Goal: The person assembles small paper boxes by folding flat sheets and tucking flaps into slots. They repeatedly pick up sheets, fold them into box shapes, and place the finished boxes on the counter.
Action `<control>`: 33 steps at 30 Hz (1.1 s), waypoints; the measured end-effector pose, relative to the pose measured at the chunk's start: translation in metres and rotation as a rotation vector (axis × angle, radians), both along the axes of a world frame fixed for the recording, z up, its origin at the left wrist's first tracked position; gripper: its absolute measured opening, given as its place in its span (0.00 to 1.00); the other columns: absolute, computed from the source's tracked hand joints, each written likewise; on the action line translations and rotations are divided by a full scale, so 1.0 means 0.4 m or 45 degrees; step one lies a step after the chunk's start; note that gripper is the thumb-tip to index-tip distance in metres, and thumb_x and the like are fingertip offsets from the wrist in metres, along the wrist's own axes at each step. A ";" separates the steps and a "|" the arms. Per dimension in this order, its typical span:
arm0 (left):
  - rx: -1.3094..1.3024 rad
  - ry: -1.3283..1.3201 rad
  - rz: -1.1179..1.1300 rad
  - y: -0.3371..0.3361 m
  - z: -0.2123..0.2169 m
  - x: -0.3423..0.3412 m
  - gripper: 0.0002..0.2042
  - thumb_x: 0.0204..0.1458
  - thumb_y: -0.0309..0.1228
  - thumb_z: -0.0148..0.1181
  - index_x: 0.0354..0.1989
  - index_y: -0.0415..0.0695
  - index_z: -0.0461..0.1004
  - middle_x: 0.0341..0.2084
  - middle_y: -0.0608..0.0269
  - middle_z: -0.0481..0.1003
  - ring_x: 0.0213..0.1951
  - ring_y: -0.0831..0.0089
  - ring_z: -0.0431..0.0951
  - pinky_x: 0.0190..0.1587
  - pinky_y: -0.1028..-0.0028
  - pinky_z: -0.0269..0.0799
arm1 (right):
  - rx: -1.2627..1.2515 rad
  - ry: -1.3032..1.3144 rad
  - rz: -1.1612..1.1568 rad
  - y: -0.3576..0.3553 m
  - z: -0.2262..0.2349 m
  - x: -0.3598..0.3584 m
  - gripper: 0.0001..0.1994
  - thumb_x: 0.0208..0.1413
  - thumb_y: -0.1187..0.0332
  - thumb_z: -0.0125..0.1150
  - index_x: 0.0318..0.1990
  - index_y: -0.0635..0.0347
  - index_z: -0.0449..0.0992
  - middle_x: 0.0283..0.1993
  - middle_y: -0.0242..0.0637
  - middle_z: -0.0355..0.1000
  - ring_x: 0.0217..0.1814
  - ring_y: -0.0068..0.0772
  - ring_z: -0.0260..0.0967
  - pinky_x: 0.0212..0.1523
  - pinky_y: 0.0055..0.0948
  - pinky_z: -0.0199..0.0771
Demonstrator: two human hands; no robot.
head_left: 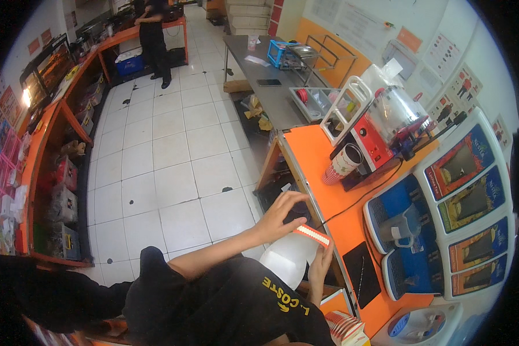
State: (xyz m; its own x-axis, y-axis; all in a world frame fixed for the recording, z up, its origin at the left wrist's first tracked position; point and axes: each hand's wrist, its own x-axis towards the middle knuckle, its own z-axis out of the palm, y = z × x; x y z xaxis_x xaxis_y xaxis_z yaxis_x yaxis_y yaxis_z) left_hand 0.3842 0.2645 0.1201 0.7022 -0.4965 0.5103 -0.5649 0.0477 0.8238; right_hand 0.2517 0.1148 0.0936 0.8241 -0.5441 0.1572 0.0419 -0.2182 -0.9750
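Note:
My right hand (320, 265) grips the right end of a narrow red-edged strip (312, 234) with a white scalloped middle. It looks like the edge of a stack of paper packaging, but its exact kind is unclear. My left hand (279, 218) is at the other end, its fingers stretched and spread, the thumb close to or touching the strip. Below the strip, between my forearms, is a smooth white rounded thing (286, 259), partly hidden by my black shirt. Red-and-white folded paper cartons (346, 330) stand near my right elbow.
The orange counter (343, 222) holds a patterned paper cup (343, 163), a red machine (372, 138) and a drink dispenser (467, 213) with a clear jug (401, 228). A steel table (245, 63) stands beyond. Tiled floor (173, 155) lies left. Another person (154, 43) stands far off.

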 end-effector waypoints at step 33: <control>-0.188 0.355 -0.063 -0.062 -0.044 -0.053 0.07 0.55 0.30 0.61 0.40 0.44 0.76 0.19 0.70 0.69 0.28 0.83 0.67 0.34 0.79 0.65 | -0.189 -0.099 0.182 0.047 -0.005 0.005 0.16 0.61 0.65 0.47 0.40 0.73 0.75 0.29 0.48 0.75 0.33 0.33 0.75 0.33 0.36 0.72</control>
State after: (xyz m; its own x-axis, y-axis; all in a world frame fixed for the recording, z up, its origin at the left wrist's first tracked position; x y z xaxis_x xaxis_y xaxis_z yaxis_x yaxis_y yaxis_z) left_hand 0.3632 0.2397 0.1027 0.8020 -0.4686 0.3705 -0.3121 0.2002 0.9287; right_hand 0.2539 0.1336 0.0916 0.8736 -0.3887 0.2927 0.1563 -0.3454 -0.9253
